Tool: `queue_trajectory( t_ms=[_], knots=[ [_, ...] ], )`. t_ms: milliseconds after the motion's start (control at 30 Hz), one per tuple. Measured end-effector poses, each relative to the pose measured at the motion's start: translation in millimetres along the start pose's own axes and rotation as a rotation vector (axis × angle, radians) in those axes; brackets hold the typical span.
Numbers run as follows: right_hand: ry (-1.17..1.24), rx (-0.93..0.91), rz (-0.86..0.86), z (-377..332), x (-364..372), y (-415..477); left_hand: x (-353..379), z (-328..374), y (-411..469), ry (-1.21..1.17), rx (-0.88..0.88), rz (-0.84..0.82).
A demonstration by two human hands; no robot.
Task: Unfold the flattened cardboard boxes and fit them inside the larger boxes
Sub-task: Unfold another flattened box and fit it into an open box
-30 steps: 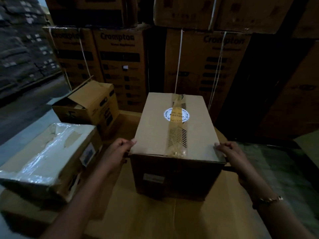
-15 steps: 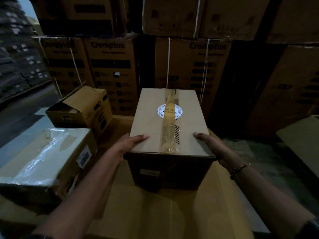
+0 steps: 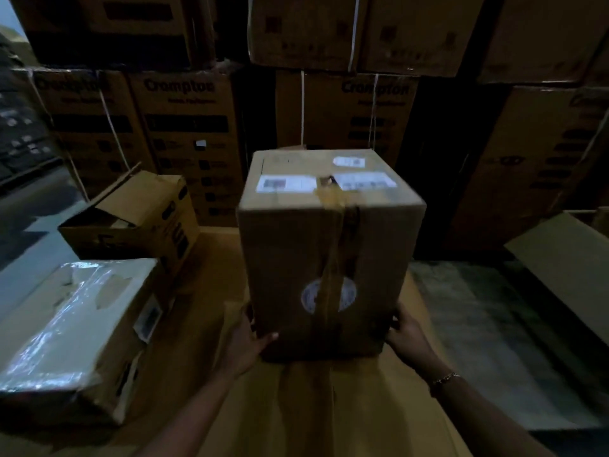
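cardboard, brown and taped shut, makes up the tall sealed box (image 3: 329, 255) standing on end between the two hands, its near face carrying a strip of tan tape over a round white sticker (image 3: 329, 295) and its top face carrying white printed labels (image 3: 286, 184). the left hand (image 3: 247, 341) grips the box's lower left edge, thumb curled onto the near face and the other fingers hidden behind the side. the right hand (image 3: 406, 334) clasps the lower right edge in the same way, with a thin gold bracelet (image 3: 445, 379) on its wrist. whether the box rests on or is raised just off the flat sheet of brown cardboard (image 3: 313, 410) under the hands cannot be told. to the left of the left hand lies a low cardboard box wrapped in shiny clear plastic (image 3: 75, 328), and beyond that one, touching it, sits a smaller brown carton with an open flap (image 3: 138, 219). to the right of the right hand, well apart, a flattened brown cardboard panel (image 3: 566, 262) lies on the grey floor (image 3: 487, 324). beyond the held box rise stacked brown shipping cartons printed "crompton" (image 3: 184, 133), bound with white straps.
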State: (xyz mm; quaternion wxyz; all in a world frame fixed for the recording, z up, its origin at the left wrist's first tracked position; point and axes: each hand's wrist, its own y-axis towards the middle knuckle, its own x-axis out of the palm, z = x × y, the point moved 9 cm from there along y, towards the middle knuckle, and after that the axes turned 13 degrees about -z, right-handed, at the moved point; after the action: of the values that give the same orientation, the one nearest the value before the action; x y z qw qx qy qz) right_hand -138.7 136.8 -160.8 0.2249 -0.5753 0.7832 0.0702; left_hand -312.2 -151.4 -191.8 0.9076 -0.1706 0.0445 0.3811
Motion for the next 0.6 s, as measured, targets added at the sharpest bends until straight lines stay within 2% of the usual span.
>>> queue_trajectory(
  t_ms=[100, 200, 300, 367, 467, 533, 600],
  knots=[
    [0.100, 0.078, -0.047, 1.7, -6.8, -6.0, 0.9, 9.4, -8.4, 0.025, 0.025, -0.034],
    [0.314, 0.132, -0.007, -24.7, -49.8, -14.0, -13.7, 57.0, -24.8, -0.173, 0.044, -0.114],
    [0.559, 0.049, 0.078, -81.3, -101.0, -12.9, -38.4, 133.6, -45.3, -0.405, 0.198, -0.169],
    [0.531, 0.008, 0.029, -126.6, -119.5, -4.1, -55.8, 184.8, -53.6, -0.388, 0.279, -0.127],
    [0.340, 0.127, -0.114, -170.3, -116.4, 17.8, -65.1, 223.2, -27.3, -0.229, 0.099, -0.067],
    [0.334, 0.216, -0.187, -182.5, -103.5, 25.6, -62.4, 227.7, -9.0, -0.193, -0.010, -0.102],
    [0.381, 0.215, -0.205, -189.6, -99.4, 26.0, -60.0, 228.2, 1.3, -0.225, -0.014, -0.102]
  ],
)
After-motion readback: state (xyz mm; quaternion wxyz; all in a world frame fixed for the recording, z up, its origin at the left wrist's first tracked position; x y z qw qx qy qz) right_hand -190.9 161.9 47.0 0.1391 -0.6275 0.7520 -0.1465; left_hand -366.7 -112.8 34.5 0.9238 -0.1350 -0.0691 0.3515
